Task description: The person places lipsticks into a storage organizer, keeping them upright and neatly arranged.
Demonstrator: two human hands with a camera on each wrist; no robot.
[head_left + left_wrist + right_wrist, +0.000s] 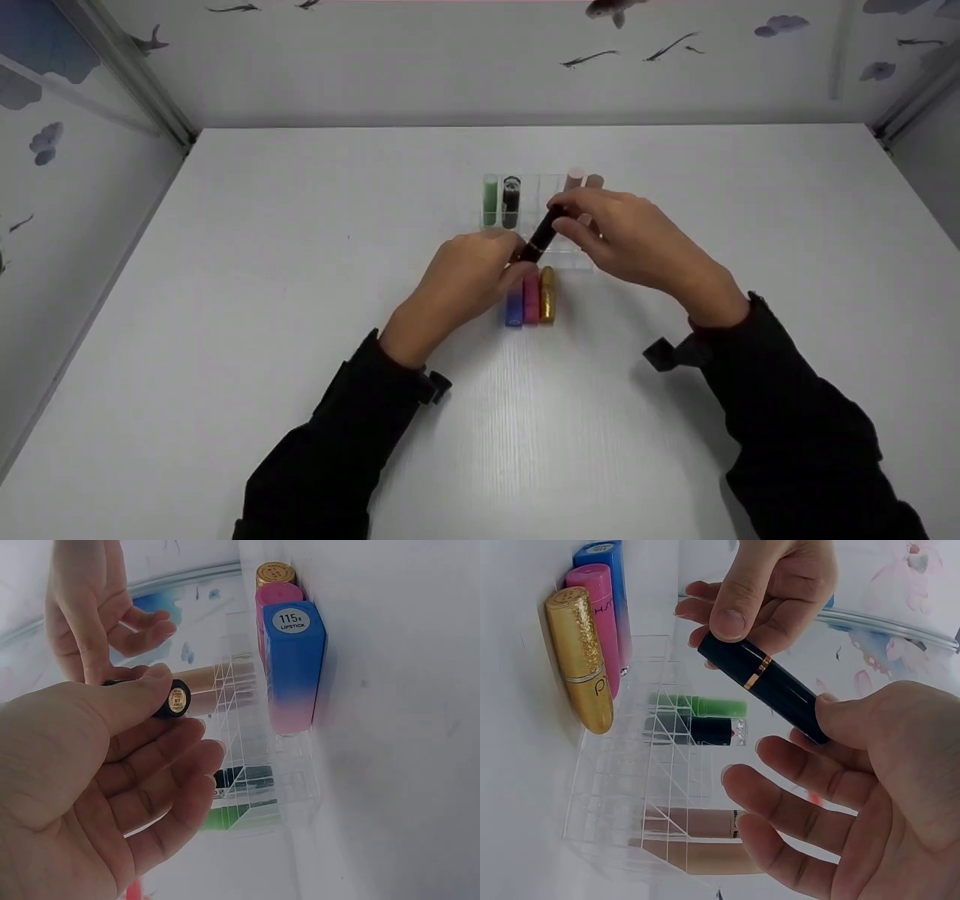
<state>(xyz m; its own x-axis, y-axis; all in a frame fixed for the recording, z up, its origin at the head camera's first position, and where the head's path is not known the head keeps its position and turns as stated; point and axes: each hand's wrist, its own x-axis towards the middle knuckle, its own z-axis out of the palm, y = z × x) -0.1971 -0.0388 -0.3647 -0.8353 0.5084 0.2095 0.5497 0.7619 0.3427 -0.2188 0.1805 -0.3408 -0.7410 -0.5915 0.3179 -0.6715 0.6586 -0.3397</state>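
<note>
A black lipstick tube with a gold band is held between both hands, tilted above the front of a clear acrylic organizer. My left hand pinches its lower end, where a round gold label shows in the left wrist view. Thumb and fingers of my right hand pinch the opposite end. The cap and base look joined at the band. Just in front of the organizer lie a blue lipstick, a pink lipstick and a gold lipstick, side by side.
In the organizer, a green tube and a black tube with a clear end stand at the left. Two pinkish-beige tubes stand at the right, partly behind my right hand. White patterned panels border the white table.
</note>
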